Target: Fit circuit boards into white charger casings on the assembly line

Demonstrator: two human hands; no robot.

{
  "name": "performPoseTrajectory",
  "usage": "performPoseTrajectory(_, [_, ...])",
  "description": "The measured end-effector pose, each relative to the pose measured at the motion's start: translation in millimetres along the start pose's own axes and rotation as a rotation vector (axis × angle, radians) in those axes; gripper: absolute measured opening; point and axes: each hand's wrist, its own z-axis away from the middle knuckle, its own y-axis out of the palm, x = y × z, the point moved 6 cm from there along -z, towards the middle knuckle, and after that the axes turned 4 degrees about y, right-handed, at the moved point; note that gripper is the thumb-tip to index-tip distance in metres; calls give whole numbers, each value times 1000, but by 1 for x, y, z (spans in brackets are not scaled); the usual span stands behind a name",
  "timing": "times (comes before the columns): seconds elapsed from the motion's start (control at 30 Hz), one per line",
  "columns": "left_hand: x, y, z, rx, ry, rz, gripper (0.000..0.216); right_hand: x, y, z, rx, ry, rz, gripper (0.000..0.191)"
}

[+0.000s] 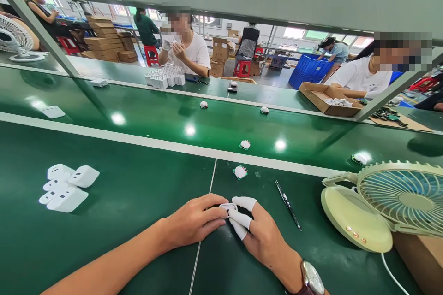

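Note:
Both hands meet over the green table around a small white plastic shell (227, 206) with an open rim, perhaps a charger housing. My left hand (194, 221) is bare and pinches its left side. White finger cots cover several fingertips of my right hand (265, 235), which grips the right side; a watch is on that wrist. The fingers hide most of the shell. Just beyond them lies a small green circuit board (240, 173) topped with a white lump. Black tweezers (288, 205) rest to the right of my right hand.
White charger housings (68, 198) are grouped at left. A pale green fan (356, 221) stands at right. Several boards, one a board (245, 144) with a white lump, lie on the green strip ahead. Co-workers sit beyond, near a cardboard tray (332, 101) and white blocks (165, 78).

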Motion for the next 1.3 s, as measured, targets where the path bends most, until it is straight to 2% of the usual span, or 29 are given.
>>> performPoseTrajectory(0.13, [-2,-2,-1,-50,2,-23,22,0,4,-2,31,-1,-33,47])
performPoseTrajectory(0.4, [1,3,1,-53,-77,76,18,1,6,-9,62,78,-45,52])
performPoseTrajectory(0.63, [2,4,0,-43,-105,88,19,-5,4,-10,20,118,-124,46])
performPoseTrajectory(0.9, [2,6,-3,-75,-117,89,11,-8,4,-6,48,108,-99,41])
performPoseTrajectory(0.97, [9,7,-2,-109,-201,177,8,-11,4,-3,34,115,-91,43])
performPoseTrajectory(1.0, [15,7,-1,-144,-286,269,7,-13,4,-2,28,125,-87,46])
performPoseTrajectory(1.1, [35,15,7,-248,-662,711,25,-14,6,1,18,122,-46,59])
performPoseTrajectory(1.17, [39,22,11,-288,-861,984,37,-10,7,2,3,84,-6,64])
performPoseTrajectory(1.23, [37,26,10,-313,-953,1129,42,-7,7,1,-40,61,27,64])
performPoseTrajectory(1.3, [34,27,7,-335,-984,1184,45,-6,6,1,-88,54,54,60])
